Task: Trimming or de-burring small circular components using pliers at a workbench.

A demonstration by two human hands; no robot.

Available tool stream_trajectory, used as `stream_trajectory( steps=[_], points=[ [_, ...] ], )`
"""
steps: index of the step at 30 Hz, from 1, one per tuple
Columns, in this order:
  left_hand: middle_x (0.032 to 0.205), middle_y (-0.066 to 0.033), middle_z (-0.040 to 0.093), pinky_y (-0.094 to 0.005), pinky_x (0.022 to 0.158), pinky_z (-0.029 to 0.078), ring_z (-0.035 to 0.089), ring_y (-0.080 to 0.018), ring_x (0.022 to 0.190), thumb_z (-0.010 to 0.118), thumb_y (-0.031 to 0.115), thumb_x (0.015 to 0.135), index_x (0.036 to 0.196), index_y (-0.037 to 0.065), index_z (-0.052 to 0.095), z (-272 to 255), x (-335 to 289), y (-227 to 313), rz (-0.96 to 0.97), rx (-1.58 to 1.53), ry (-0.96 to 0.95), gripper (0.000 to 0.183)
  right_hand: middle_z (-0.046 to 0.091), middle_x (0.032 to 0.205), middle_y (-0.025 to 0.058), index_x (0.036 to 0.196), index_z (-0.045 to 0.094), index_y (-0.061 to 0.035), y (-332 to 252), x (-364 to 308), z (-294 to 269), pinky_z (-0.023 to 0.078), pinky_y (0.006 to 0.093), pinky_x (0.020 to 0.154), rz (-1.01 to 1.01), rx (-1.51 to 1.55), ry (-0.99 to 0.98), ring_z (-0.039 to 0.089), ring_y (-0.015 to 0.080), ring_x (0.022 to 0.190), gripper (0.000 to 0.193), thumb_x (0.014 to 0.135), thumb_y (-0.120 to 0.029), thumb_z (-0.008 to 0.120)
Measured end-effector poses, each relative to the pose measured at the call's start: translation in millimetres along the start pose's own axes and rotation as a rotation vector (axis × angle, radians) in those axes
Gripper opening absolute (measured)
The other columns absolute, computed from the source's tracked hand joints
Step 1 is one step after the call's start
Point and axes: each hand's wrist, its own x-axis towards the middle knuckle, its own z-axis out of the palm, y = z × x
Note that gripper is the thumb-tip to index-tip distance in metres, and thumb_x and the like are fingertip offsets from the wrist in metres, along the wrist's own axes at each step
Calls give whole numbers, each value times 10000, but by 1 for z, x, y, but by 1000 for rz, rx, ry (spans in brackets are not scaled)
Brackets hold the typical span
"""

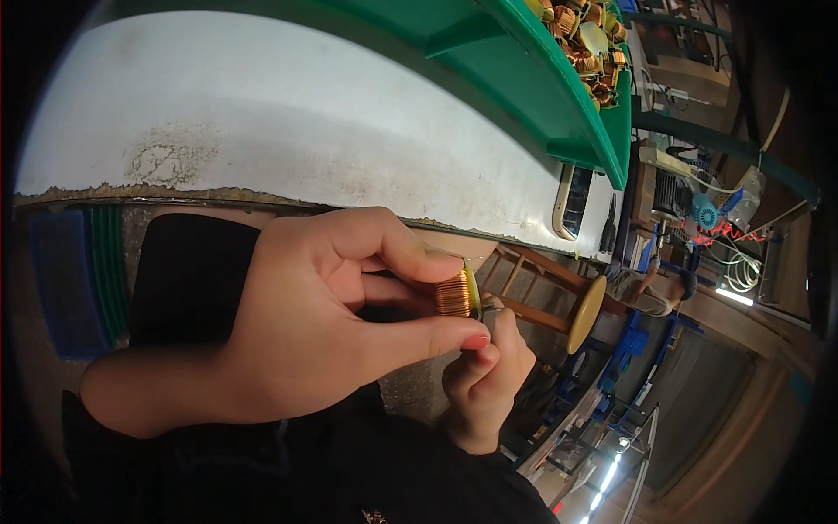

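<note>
My left hand (305, 314) reaches in from the left and holds a copper-wound coil (453, 297) between its thumb and fingers. The coil has close turns of bright copper wire and a yellowish rim facing right. A thin wire end sticks out near its top. Just right of the coil, my right hand (491, 384) is closed, its fingertips pinched against the coil's right side. A small greyish bit shows at those fingertips, too small to make out. Both hands are in front of the worn edge of a white table (288, 148).
A green tray (489, 79) on the table holds several similar copper coils (589, 52). A phone (573, 203) lies near the table's right end. Beyond stand a wooden stool (585, 314) and another person (650, 293). Blue and green crates (70, 279) sit at the left.
</note>
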Motion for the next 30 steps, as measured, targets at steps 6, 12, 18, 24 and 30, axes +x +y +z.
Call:
stream_trajectory(
  steps=[6, 12, 18, 24, 30],
  points=[
    [935, -131, 568, -259, 760, 540, 614, -174, 799, 703, -186, 631, 947, -37, 533, -1, 2, 0, 137, 157, -61, 388, 500, 727, 116, 846, 533, 16, 9, 0, 7, 395, 297, 553, -26, 146, 101, 442, 228, 593, 384, 949, -339, 429],
    [954, -133, 568, -255, 766, 535, 615, -173, 800, 713, -171, 631, 957, -33, 546, -2, 2, -3, 208, 188, -78, 391, 506, 731, 118, 843, 530, 22, 13, 1, 10, 396, 297, 553, -60, 249, 121, 443, 222, 595, 391, 949, -341, 430],
    [968, -136, 568, -259, 776, 534, 616, -177, 813, 715, -168, 631, 951, -31, 557, -2, 1, -3, 192, 231, -99, 382, 511, 745, 127, 851, 527, 23, 10, 2, 10, 402, 307, 576, -95, 230, 114, 448, 227, 613, 386, 951, -337, 427],
    [979, -140, 570, -275, 785, 537, 614, -190, 832, 715, -171, 630, 955, -29, 550, -2, 0, -1, 131, 199, -70, 392, 518, 756, 130, 873, 525, 24, 9, 3, 6, 412, 321, 599, -108, 91, 67, 459, 233, 631, 387, 946, -346, 441],
    [1000, -155, 572, -294, 786, 543, 622, -222, 849, 704, -171, 646, 976, -17, 521, 9, 1, 9, 87, 167, -66, 407, 501, 729, 109, 840, 509, -5, 10, 4, 12, 410, 324, 606, -49, 429, 203, 464, 221, 642, 390, 939, -378, 451]
  ],
)
